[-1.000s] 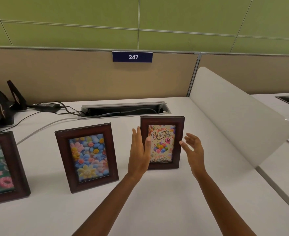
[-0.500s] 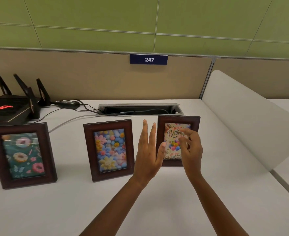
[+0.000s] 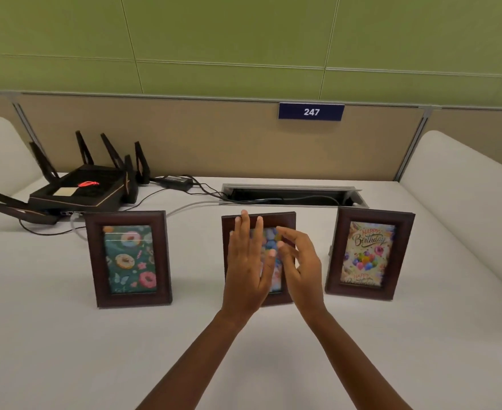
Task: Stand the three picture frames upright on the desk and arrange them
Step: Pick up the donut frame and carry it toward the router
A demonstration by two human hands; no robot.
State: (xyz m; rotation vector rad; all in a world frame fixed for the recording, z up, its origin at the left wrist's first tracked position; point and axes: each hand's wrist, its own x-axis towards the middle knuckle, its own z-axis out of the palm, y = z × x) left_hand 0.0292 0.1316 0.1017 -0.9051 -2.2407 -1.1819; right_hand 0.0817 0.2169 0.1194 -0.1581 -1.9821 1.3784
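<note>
Three dark wooden picture frames stand upright in a row on the white desk (image 3: 66, 350). The doughnut frame (image 3: 128, 258) is on the left, the flower frame (image 3: 276, 221) in the middle, the birthday frame (image 3: 368, 253) on the right. My left hand (image 3: 248, 270) and my right hand (image 3: 301, 267) hover side by side in front of the flower frame, fingers apart, covering most of its picture. Neither hand grips anything. Whether they touch the frame, I cannot tell.
A black router (image 3: 78, 187) with antennas sits at the back left, cables (image 3: 196, 187) running into a cable slot (image 3: 291, 195) behind the frames. White curved dividers (image 3: 463, 184) flank the desk. A beige partition with a "247" label (image 3: 311, 112) stands behind.
Both hands have shifted left from the birthday frame to in front of the flower frame. The view has swung left, bringing the doughnut frame and the router fully into sight.
</note>
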